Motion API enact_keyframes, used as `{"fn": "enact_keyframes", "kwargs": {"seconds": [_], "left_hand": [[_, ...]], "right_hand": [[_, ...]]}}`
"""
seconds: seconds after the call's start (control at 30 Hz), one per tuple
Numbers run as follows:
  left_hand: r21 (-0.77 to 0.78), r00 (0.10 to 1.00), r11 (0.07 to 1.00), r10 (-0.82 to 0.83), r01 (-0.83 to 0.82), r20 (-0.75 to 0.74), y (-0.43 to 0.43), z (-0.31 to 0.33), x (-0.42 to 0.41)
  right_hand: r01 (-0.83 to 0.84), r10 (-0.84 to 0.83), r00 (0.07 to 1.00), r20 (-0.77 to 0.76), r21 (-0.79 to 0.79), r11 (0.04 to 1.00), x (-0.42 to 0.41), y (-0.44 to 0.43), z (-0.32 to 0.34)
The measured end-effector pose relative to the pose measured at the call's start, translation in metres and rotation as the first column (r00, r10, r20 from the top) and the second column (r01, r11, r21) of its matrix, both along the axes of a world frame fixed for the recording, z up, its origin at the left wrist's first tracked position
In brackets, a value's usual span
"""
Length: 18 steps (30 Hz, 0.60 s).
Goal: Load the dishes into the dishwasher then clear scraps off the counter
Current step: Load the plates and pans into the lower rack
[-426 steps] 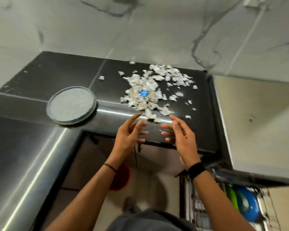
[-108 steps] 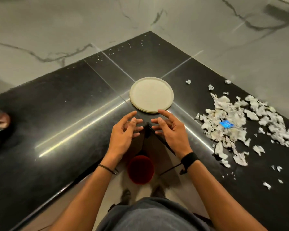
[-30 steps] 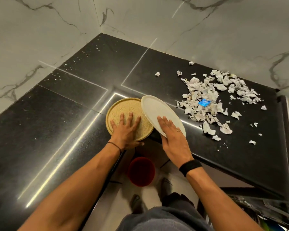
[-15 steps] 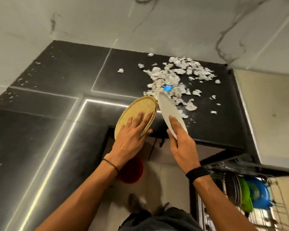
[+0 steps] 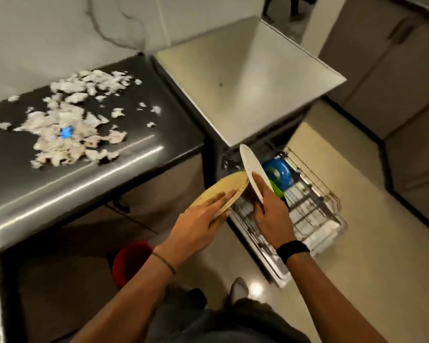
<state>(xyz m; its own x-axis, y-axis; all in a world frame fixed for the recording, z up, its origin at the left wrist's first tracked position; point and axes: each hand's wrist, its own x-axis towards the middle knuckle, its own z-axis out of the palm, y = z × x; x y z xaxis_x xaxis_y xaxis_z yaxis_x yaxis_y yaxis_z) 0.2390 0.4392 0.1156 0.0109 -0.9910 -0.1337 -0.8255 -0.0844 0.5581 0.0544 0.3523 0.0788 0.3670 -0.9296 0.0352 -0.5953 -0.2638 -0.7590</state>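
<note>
My left hand (image 5: 198, 224) grips a speckled tan plate (image 5: 226, 186) by its near rim, tilted over the floor beside the counter end. My right hand (image 5: 270, 214) holds a white plate (image 5: 252, 169) almost on edge above the pulled-out dishwasher rack (image 5: 315, 206). The two plates touch at their upper rims. A blue dish (image 5: 280, 173) and a green dish (image 5: 278, 191) stand in the rack behind the white plate. White scraps (image 5: 72, 125) with one blue piece (image 5: 66, 132) lie scattered on the black counter (image 5: 134, 154).
A steel-topped unit (image 5: 245, 78) stands over the dishwasher, right of the counter. A red bucket (image 5: 130, 261) sits on the floor under the counter edge. Grey cabinets (image 5: 394, 70) line the far right, with tiled floor between them and the rack.
Both hands carried the plates off the counter to the right, now over the dishwasher rack. The view swung right, so the scraps lie at the left.
</note>
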Motion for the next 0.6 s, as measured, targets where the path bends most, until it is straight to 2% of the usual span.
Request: {"fn": "enact_keyframes", "kwargs": {"seconds": [0.17,0.4,0.6], "left_hand": [[0.133,0.962,0.959,-0.262,0.25,0.078,-0.04,-0.014,-0.045],[0.253,0.827,0.828,-0.543,0.5,0.143,-0.102,-0.048,-0.064],[0.37,0.675,0.678,-0.72,0.635,0.162,-0.16,-0.11,-0.049]], "right_hand": [[0.083,-0.082,0.996,-0.041,0.028,0.996,-0.066,-0.001,-0.013],[0.193,-0.187,0.98,-0.071,0.075,0.978,-0.093,-0.017,-0.034],[0.201,-0.15,0.954,-0.26,0.184,0.962,-0.078,-0.057,-0.077]]}}
